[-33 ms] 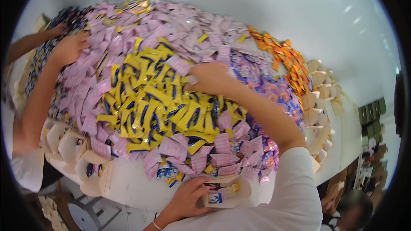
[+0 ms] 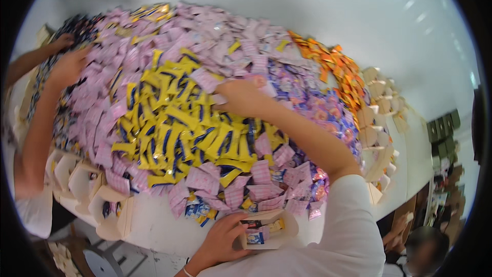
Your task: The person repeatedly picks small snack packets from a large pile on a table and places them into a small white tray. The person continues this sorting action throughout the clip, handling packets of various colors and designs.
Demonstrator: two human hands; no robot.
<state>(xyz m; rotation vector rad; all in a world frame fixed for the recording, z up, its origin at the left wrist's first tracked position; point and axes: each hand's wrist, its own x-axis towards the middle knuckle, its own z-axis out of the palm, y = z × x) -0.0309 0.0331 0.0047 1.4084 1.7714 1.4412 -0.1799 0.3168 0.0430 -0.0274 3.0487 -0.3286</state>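
Observation:
My left hand (image 2: 220, 241) grips the near-left side of a small open cream carton (image 2: 286, 232) at the table's front edge. Inside it lie a blue-and-white packet (image 2: 255, 238), a yellow packet (image 2: 277, 224) and a dark one. My right hand (image 2: 243, 98) reaches over the heap, its fingers closed on a pale pink packet (image 2: 220, 99) that shows only in part. Just beyond those fingertips lies another pink checked packet (image 2: 205, 79). Beneath and left of the hand spreads a mound of yellow-and-blue packets (image 2: 179, 128).
Pink packets (image 2: 97, 107) surround the yellow ones. Purple packets (image 2: 328, 110) and orange packets (image 2: 335, 66) lie to the right. Open cartons stand at left (image 2: 110, 213) and right (image 2: 376, 115). Another person's hand (image 2: 69, 66) works at the far left; a stool (image 2: 102, 264) stands below.
The whole view has shifted slightly, so the heap sits a little further left. Both my hands keep their places on the carton and at the packets.

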